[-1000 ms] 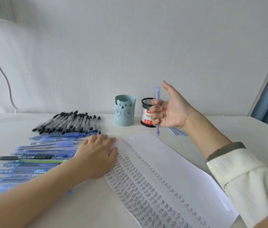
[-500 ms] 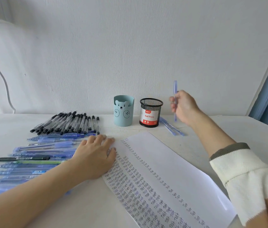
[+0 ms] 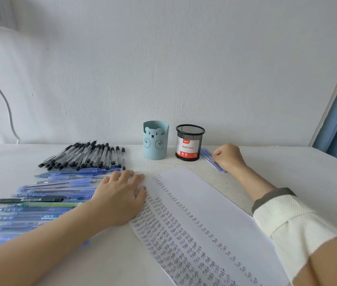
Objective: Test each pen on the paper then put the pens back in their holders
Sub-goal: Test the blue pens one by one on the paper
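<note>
Paper [image 3: 204, 213] at the table's front edge is packed with "Test" rows, so we judge testing well along. No pens stick out of the bear holder [image 3: 155, 141] or the mesh holder [image 3: 189, 143] at the far edge, so we judge returns not started. Black pens [image 3: 85, 155] and blue pens [image 3: 49, 195] lie toward the left edge. Left hand [image 3: 120, 199] presses flat on the paper. Right hand [image 3: 228, 156] is curled on the tested pens [image 3: 210, 158] beside the mesh holder; we cannot tell if it pinches one.
</note>
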Demonstrator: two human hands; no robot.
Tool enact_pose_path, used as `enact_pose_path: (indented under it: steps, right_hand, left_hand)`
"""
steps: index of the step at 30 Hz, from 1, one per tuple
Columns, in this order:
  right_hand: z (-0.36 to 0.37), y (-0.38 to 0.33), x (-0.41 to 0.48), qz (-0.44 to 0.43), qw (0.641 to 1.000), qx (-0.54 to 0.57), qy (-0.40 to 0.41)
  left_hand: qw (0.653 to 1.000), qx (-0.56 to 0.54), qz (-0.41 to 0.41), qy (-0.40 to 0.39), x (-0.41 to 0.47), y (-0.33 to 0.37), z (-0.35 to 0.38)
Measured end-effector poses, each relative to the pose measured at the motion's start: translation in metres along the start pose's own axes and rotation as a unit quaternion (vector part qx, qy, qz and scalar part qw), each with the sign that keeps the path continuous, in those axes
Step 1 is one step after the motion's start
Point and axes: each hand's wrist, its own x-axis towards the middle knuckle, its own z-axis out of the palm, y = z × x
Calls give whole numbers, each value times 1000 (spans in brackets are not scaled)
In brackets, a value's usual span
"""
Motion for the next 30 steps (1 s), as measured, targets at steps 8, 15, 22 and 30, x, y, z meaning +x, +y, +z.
enact_pose_path:
  steps: [8, 15, 22, 30]
  right_hand:
    - [-10, -13, 1, 21, 999, -11, -31]
    - [-37, -41, 6, 40, 998, 2, -48]
    - [-41, -71, -10, -7, 992, 28, -119]
    - [-32, -87, -28, -26, 982, 12, -184]
  left_hand:
    - [1000, -2, 7, -7, 1, 2, -3]
    - [985, 8, -36, 171, 24, -34, -20]
    - [988, 58, -78, 121, 30, -65, -17]
    - [984, 101, -24, 144, 39, -67, -14]
